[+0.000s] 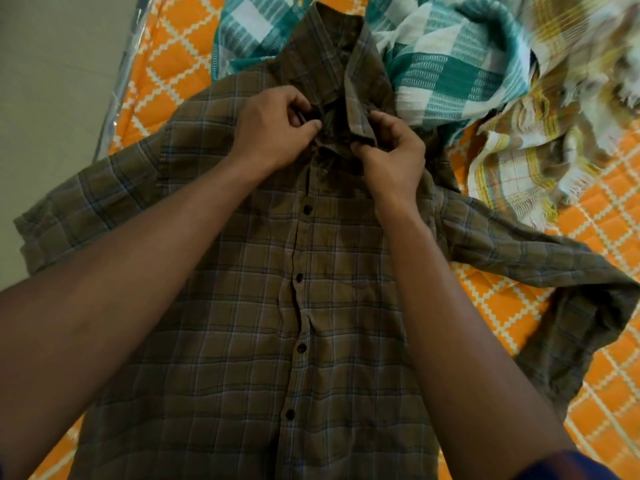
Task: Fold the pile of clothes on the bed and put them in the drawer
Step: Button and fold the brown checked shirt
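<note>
My left hand (273,128) and right hand (389,150) both pinch the shirt (242,306) at its collar, working the top button. Shirt lies flat, front up, on the bed (588,237). Soft, limp cloth; best held at shoulder seams.

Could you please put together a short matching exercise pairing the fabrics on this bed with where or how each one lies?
Things:
1. brown plaid shirt
2. teal checked cloth
3. yellow checked cloth
4. orange bedcover

Places or states:
A. crumpled at the far right, fringed edge
B. spread flat, buttons facing up
C. beneath everything else
D. bunched beyond the shirt

Pairs: 1-B, 2-D, 3-A, 4-C
</note>
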`<move>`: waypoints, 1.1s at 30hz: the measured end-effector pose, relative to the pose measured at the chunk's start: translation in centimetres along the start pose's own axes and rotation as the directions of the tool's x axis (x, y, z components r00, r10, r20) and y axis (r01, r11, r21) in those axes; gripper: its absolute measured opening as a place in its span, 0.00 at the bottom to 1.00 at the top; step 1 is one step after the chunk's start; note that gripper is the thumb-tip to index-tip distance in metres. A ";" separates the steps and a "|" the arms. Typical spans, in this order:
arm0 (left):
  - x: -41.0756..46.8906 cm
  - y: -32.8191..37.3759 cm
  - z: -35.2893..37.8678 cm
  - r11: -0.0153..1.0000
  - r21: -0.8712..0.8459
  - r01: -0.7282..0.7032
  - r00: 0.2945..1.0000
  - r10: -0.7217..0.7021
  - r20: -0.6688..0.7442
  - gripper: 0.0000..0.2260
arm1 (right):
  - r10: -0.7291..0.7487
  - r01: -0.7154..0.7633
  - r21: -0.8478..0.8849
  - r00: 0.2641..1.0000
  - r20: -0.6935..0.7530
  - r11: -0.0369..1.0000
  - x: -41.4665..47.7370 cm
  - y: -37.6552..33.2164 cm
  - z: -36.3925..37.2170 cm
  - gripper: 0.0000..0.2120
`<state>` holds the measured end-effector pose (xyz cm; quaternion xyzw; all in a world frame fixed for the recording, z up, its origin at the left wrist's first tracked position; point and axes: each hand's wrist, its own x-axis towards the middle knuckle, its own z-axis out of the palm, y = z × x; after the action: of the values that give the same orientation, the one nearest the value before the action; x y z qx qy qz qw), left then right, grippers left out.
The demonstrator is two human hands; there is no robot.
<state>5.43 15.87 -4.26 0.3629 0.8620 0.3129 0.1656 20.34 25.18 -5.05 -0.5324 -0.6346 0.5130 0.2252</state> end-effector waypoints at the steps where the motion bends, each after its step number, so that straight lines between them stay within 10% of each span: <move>1: 0.1 0.1 0.1 0.997 0.060 -0.050 0.999 0.051 -0.014 0.11 | -0.010 0.010 0.012 0.999 -0.038 1.000 -0.3 0.4 0.0 0.16; 6: 2.0 1.2 -0.1 0.855 0.381 -0.352 0.936 0.329 0.126 0.17 | 0.172 -0.141 0.154 0.963 -0.206 0.978 -0.8 0.8 -0.3 0.07; 14: 6.6 2.5 -2.6 0.380 0.605 -0.700 0.714 0.413 0.566 0.28 | 0.199 -0.237 0.247 0.965 0.168 0.940 0.5 -2.9 -0.7 0.11; 20: 7.7 4.9 -3.3 0.148 0.614 -0.775 0.622 0.347 0.702 0.15 | 0.260 -0.352 0.300 0.916 0.306 0.887 1.5 -3.8 -0.7 0.06; 26: 8.1 3.8 -3.1 0.310 0.629 -0.713 0.698 0.229 0.678 0.28 | 0.280 -0.359 0.250 0.911 0.303 0.899 0.1 -2.2 -1.0 0.07; 33: 8.0 4.0 -6.4 0.796 0.331 -0.506 0.683 0.136 0.717 0.08 | 0.267 -0.344 0.315 0.927 0.263 0.885 -0.1 -2.3 0.1 0.06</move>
<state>-1.23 21.16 2.71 0.6303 0.7151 -0.0487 0.2983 19.26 25.27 -3.01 -0.5187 -0.4595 0.7020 0.1646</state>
